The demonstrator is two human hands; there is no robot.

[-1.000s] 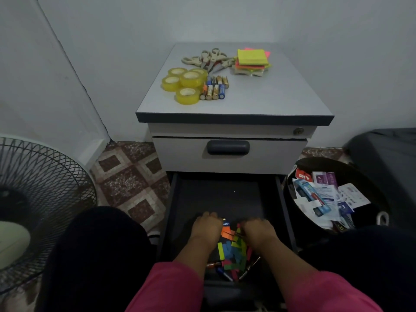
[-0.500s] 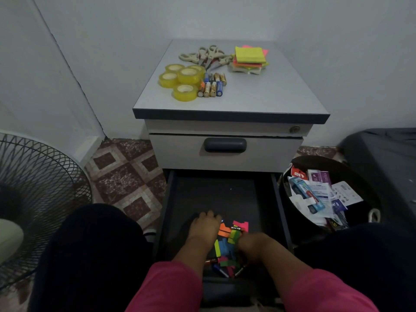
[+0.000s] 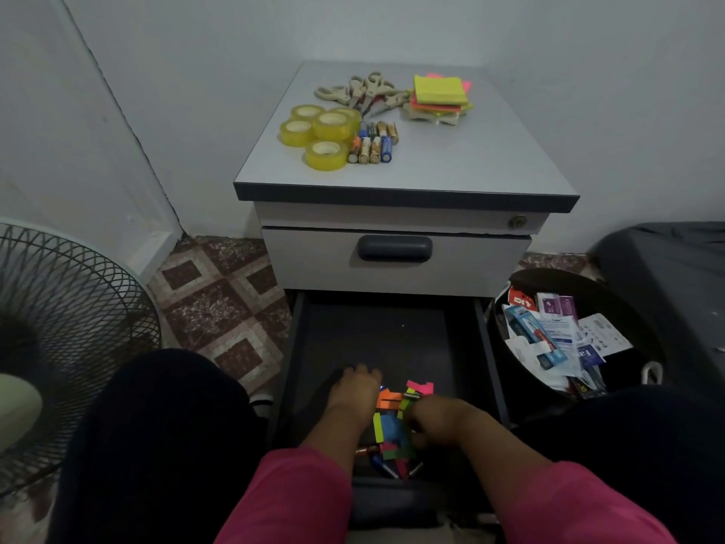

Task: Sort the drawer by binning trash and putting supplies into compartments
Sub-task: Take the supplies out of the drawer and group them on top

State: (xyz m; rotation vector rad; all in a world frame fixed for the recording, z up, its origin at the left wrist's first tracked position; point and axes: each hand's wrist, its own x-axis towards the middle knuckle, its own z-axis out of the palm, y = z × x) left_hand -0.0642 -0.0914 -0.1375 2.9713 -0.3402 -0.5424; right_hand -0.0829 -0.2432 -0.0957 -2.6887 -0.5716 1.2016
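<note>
sleeves: I've got pink ones on both arms, pushed up so my forearms are bare
left hand: bare, can't see any ring or watch from here
right hand: bare too
legs: dark trousers, look black or navy to me, plain fabric

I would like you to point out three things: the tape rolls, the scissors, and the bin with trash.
tape rolls [image 3: 325, 155]: head view, top face of the nearest yellow roll.
scissors [image 3: 367, 90]: head view, beige handles in the pile.
bin [image 3: 549, 274]: head view, dark back rim above the wrappers.
</note>
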